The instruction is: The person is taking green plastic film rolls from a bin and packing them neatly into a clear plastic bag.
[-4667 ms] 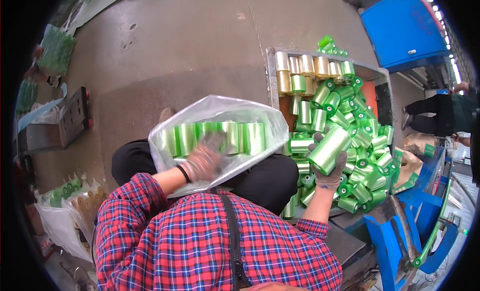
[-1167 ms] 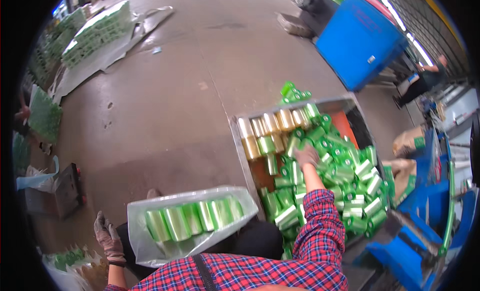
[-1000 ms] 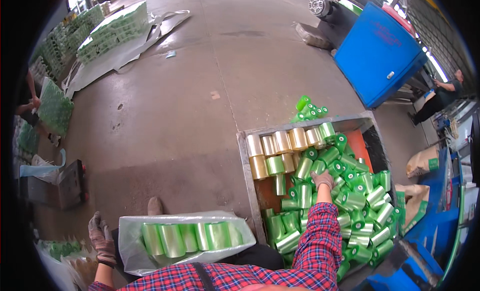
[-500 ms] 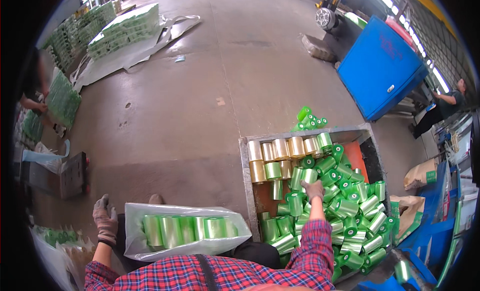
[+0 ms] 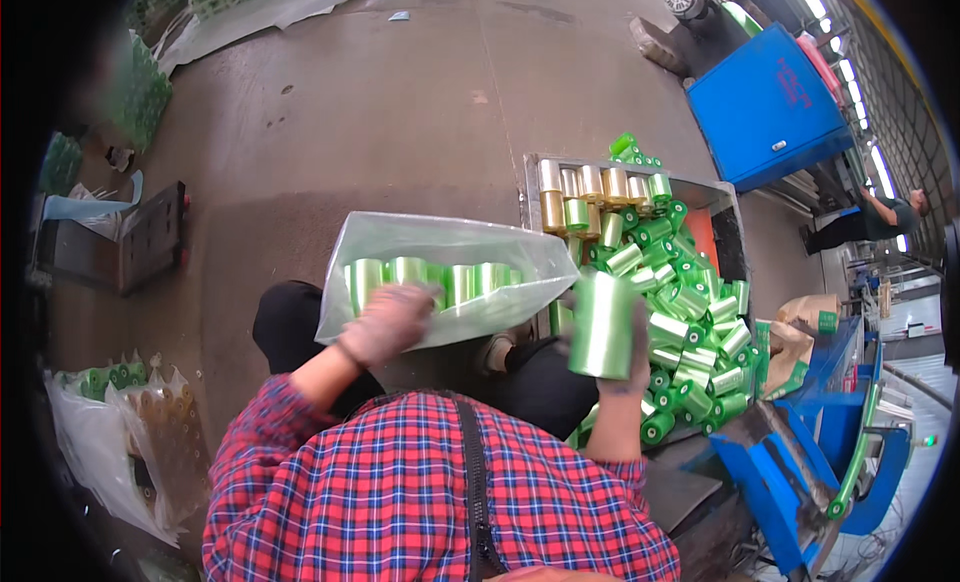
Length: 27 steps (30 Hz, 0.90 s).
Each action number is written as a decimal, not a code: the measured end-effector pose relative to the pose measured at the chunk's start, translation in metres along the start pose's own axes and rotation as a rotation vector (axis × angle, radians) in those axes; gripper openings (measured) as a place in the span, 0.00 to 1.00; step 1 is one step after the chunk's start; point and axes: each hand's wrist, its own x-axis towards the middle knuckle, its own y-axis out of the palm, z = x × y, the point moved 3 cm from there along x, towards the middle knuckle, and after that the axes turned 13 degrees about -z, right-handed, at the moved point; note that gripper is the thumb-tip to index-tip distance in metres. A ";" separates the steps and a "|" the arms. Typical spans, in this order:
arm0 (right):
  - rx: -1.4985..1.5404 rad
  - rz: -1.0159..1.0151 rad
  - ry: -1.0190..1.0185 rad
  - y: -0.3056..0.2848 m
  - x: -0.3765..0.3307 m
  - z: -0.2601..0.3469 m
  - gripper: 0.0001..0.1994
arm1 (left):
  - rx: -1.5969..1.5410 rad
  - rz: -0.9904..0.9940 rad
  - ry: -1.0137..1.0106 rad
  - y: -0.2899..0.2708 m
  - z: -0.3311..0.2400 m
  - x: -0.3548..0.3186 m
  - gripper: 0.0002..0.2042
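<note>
A clear plastic bag lies across my lap with a row of green film rolls standing inside. My gloved left hand is at the bag's near side, over the rolls at its left; its fingers are smeared by motion, so their grip does not show. Beside the bag's right end, my gloved right hand grips a single roll of green film, held upright and slightly blurred. Past that hand, a large bin holds a heap of loose green rolls, with gold-coloured rolls lined up along its far left.
A blue cabinet stands beyond the bin, with a person to its right. Brown paper bags sit right of the bin. At the lower left are bagged rolls; above them is a dark crate.
My right hand has left the heap, bringing a green roll toward the bag. My left hand has come from the far left onto the bag. The view has tilted down.
</note>
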 end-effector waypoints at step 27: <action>-0.807 -0.236 -0.712 -0.046 0.108 -0.030 0.23 | -0.353 -0.711 -0.003 -0.078 0.065 -0.032 0.18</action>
